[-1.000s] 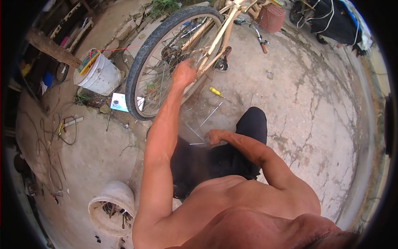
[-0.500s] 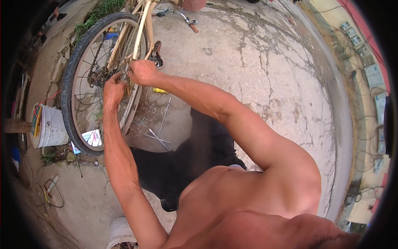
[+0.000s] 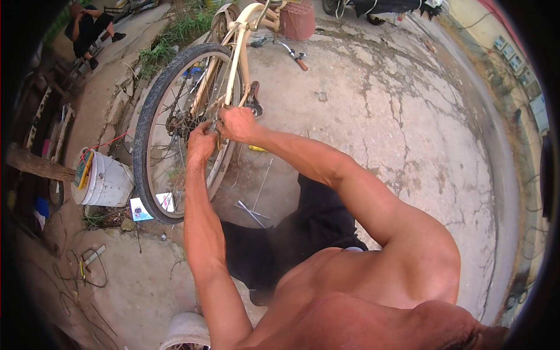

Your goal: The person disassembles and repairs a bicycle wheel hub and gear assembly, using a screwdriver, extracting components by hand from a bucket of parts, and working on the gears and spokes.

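Cracked grey concrete (image 3: pixel 408 163) spread beneath everything, and one seated person (image 3: pixel 90 32) occupied the far upper left. Next came one wooden post (image 3: pixel 41 165) and the first of two white buckets (image 3: pixel 111 181); one white-and-blue printed packet (image 3: pixel 140 209) lay near it. One bicycle (image 3: pixel 236 58) stood left of centre before the worker, its frame cream, its one clearly seen tyre (image 3: pixel 140 146) black and dusty around thin spokes. Lower down, a second white bucket (image 3: pixel 189 328) was cut off by the edge. Against the bicycle, beside the wheel, the left hand (image 3: pixel 202 143) had its fingers drawn close and the right hand (image 3: pixel 237 124) was curled; what either gripped could not be told. Farther right lay at least two crossed metal rods (image 3: pixel 252 210), one brown-gripped handlebar piece (image 3: pixel 294 56) and one reddish crate (image 3: pixel 300 22).
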A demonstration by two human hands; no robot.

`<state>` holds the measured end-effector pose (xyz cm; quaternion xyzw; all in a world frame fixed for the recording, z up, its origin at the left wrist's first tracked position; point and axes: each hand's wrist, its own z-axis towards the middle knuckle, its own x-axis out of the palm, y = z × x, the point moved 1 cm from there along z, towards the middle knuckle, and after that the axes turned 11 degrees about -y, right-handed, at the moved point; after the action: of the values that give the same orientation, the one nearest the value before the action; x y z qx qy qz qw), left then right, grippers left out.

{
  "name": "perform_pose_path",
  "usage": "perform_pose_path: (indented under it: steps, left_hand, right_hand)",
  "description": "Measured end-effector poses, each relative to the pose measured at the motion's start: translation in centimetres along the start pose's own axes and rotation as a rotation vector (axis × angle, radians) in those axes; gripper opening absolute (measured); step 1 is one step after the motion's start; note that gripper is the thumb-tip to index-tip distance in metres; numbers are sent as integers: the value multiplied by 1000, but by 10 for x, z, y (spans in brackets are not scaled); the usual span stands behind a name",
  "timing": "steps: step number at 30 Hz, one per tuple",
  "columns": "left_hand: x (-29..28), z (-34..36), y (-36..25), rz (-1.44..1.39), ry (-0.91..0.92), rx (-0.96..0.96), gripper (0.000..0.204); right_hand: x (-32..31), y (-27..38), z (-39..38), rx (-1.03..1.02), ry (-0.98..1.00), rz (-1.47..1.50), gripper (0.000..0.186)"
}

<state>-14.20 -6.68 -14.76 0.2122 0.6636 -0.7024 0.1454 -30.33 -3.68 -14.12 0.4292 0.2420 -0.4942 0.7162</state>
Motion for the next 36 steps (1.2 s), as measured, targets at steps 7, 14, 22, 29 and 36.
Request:
perform_pose_path:
  steps: [7,14,22,29,36]
  left_hand:
    - [1,-1,6,25,0,60,60]
    - [2,-6,-7,160,-26,110,56]
    - [9,0,8,294,-77,146,51]
    - [5,-3,8,20,12,29,61]
    - [-2,-11,-3,25,41,-17,64]
  right_hand:
    - [-7,11,4,16,-10,15,30]
    - [2,7,-1,4,29,-38,31]
    - [-1,15,1,-17,39,-42,28]
    - [9,10,-3,19,-38,-1,26]
    - [24,8,-8,56,-191,76,25]
